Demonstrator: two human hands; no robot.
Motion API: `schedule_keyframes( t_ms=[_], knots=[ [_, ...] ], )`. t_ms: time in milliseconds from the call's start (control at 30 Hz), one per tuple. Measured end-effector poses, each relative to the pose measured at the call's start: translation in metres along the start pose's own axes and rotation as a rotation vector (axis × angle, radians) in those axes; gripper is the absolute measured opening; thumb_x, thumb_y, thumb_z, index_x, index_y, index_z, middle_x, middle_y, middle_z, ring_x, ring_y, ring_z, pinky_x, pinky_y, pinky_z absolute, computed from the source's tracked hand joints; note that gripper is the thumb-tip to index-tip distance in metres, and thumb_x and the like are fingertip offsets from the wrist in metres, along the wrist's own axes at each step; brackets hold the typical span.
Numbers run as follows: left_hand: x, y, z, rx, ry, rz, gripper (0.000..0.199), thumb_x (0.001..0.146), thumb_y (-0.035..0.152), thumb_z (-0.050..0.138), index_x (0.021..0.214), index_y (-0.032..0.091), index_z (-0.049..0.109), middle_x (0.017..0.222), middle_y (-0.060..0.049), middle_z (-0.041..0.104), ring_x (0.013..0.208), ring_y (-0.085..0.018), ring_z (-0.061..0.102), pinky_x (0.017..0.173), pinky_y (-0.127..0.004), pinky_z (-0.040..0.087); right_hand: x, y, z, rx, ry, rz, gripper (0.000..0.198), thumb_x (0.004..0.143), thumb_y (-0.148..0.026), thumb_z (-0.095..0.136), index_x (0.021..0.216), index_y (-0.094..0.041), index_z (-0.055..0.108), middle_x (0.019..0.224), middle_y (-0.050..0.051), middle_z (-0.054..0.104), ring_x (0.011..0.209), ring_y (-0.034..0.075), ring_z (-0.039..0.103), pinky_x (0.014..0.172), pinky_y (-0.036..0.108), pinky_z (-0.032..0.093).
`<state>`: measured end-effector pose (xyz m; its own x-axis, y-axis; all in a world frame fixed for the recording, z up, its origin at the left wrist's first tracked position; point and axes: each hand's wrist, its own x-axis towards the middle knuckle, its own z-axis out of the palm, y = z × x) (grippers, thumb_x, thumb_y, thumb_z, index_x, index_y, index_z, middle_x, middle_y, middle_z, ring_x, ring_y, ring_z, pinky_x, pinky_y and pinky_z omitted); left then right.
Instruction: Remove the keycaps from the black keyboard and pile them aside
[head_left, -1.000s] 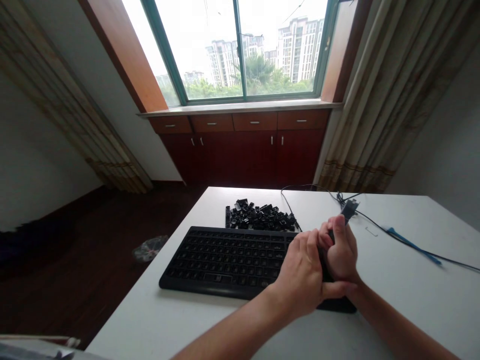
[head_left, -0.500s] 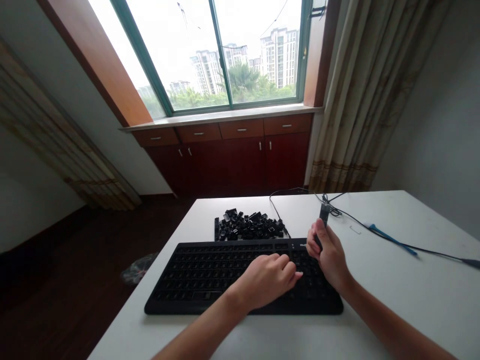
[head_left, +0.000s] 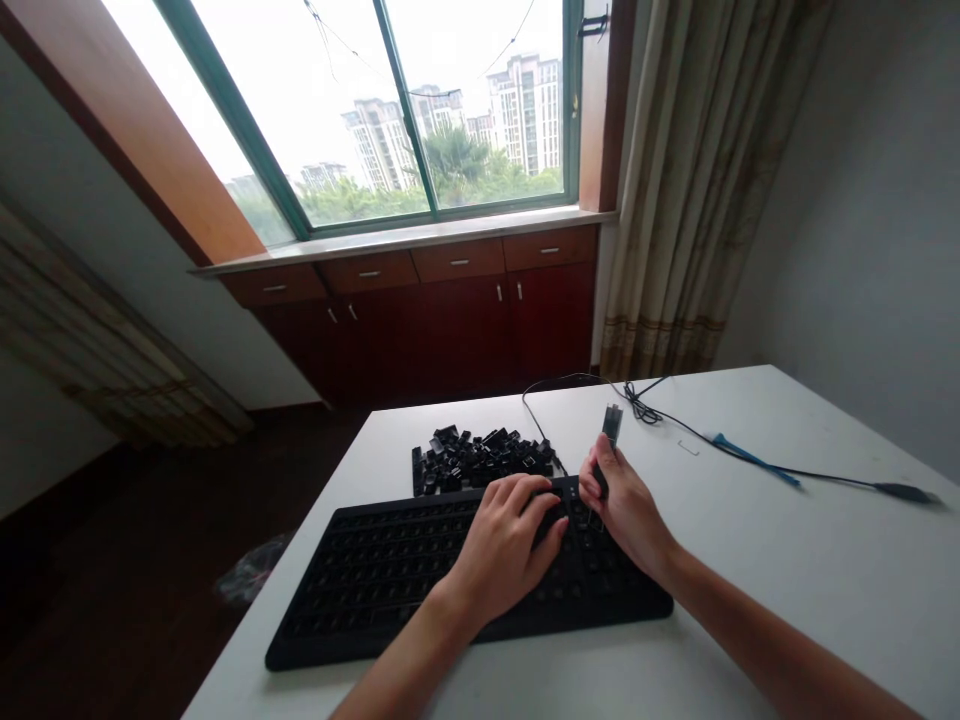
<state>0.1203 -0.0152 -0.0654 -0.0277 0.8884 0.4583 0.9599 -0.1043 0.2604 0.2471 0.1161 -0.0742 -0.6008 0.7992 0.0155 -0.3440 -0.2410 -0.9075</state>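
Observation:
A black keyboard [head_left: 360, 590] lies slightly turned on the table, its key positions looking bare of caps. My right hand [head_left: 626, 510] is closed around a dark keycap puller [head_left: 612, 428], held upright over the number-pad side. Thin wire ends show beneath my fingers, close to the keys. My left hand [head_left: 504, 540] rests across the keyboard's right-middle part with its fingers apart, the tips by the top edge. It holds nothing that I can see. Right behind the keyboard lies a heap of loose black keycaps [head_left: 480, 460].
The white table [head_left: 750, 600] carries a coiled black cable [head_left: 643, 405], a blue pry tool [head_left: 757, 462] and a small bent wire [head_left: 688, 448] on the right. A plastic bag [head_left: 251, 572] sits on the floor at left. Cabinets [head_left: 420, 330] stand beneath the window.
My left hand has gone from curled fingers to spread ones and reached to the keyboard's top edge. The keyboard now sits more tilted. The view has shifted, moving the scene leftward.

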Motion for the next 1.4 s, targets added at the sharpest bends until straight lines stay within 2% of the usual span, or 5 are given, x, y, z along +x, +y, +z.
schedule_keyframes(
  t_ms=[433, 633, 967, 1133, 1400],
  knots=[
    [-0.002, 0.026, 0.016, -0.163, -0.034, -0.14, 0.024, 0.094, 0.029, 0.067, 0.117, 0.027, 0.072, 0.12, -0.006, 0.07, 0.112, -0.029, 0.062, 0.097, -0.052, 0.053, -0.014, 0.0, 0.011, -0.385, 0.02, -0.193, 0.043, 0.097, -0.065, 0.051, 0.083, -0.024, 0.051, 0.064, -0.003, 0.05, 0.056, 0.015, 0.047, 0.057, 0.031, 0.042],
    [-0.003, 0.023, 0.02, -0.253, -0.013, -0.198, 0.023, 0.088, 0.026, 0.075, 0.111, 0.026, 0.075, 0.116, -0.006, 0.07, 0.11, -0.028, 0.061, 0.096, -0.05, 0.052, -0.018, 0.013, 0.016, -0.511, 0.205, -0.218, 0.04, 0.098, -0.064, 0.051, 0.091, -0.025, 0.052, 0.068, -0.002, 0.055, 0.059, 0.018, 0.053, 0.058, 0.033, 0.044],
    [-0.006, 0.02, 0.026, -0.317, 0.012, -0.218, 0.018, 0.088, 0.026, 0.074, 0.106, 0.024, 0.072, 0.113, -0.005, 0.066, 0.107, -0.026, 0.06, 0.098, -0.049, 0.051, 0.001, 0.007, 0.021, -0.196, -0.03, -0.036, 0.053, 0.092, -0.07, 0.055, 0.07, -0.022, 0.048, 0.055, -0.006, 0.042, 0.046, 0.01, 0.033, 0.044, 0.024, 0.029],
    [-0.012, 0.022, 0.032, -0.399, 0.152, -0.275, 0.043, 0.079, 0.023, 0.077, 0.114, 0.02, 0.052, 0.124, -0.011, 0.055, 0.118, -0.029, 0.055, 0.105, -0.052, 0.049, 0.012, 0.005, 0.015, 0.02, -0.188, 0.134, 0.053, 0.085, -0.073, 0.062, 0.078, -0.022, 0.049, 0.052, -0.01, 0.035, 0.043, 0.008, 0.022, 0.041, 0.021, 0.02],
    [-0.011, 0.023, 0.032, -0.357, 0.094, -0.265, 0.067, 0.08, 0.03, 0.077, 0.135, 0.019, 0.04, 0.133, -0.015, 0.054, 0.126, -0.034, 0.054, 0.11, -0.057, 0.046, 0.012, 0.008, 0.018, -0.019, 0.043, -0.032, 0.051, 0.086, -0.069, 0.064, 0.075, -0.023, 0.047, 0.053, -0.008, 0.041, 0.041, 0.009, 0.031, 0.041, 0.024, 0.021]
  ],
)
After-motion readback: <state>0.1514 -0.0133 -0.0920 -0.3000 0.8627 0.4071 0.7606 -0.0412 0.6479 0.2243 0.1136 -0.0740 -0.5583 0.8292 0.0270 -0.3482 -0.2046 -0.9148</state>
